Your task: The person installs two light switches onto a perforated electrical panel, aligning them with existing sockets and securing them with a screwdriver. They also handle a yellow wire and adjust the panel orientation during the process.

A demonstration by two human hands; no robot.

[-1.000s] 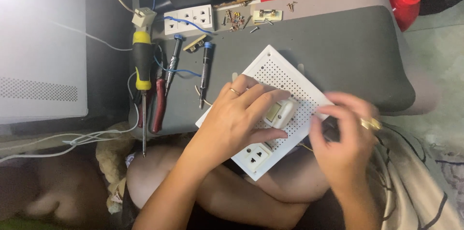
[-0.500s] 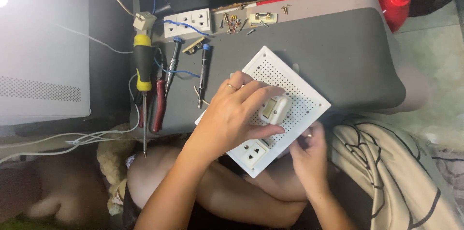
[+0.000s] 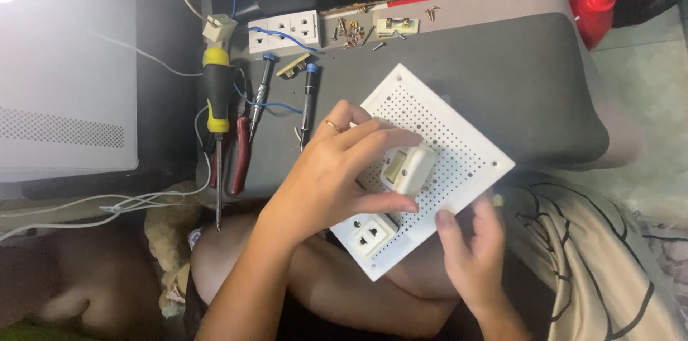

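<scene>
A white perforated board (image 3: 459, 136) lies tilted across the front edge of the grey table (image 3: 502, 61) and my lap. A white socket (image 3: 369, 233) is mounted at its near corner. My left hand (image 3: 337, 180), a ring on one finger, rests on the board, thumb and fingers closed around a small white switch block (image 3: 410, 169) at its middle. My right hand (image 3: 473, 255) is at the board's lower right edge, thumb on top of the rim; its fingers look tucked under the board.
Left of the board lie a yellow-and-black screwdriver (image 3: 216, 97), two blue-tipped precision screwdrivers (image 3: 308, 104), red-handled pliers (image 3: 241, 158) and blue wire. A white socket strip (image 3: 283, 31) and loose screws (image 3: 351, 31) sit at the back. A red bottle (image 3: 595, 11) stands far right.
My right hand dropped from the board's right corner to its lower edge and now grips the rim. My left hand stayed on the switch block.
</scene>
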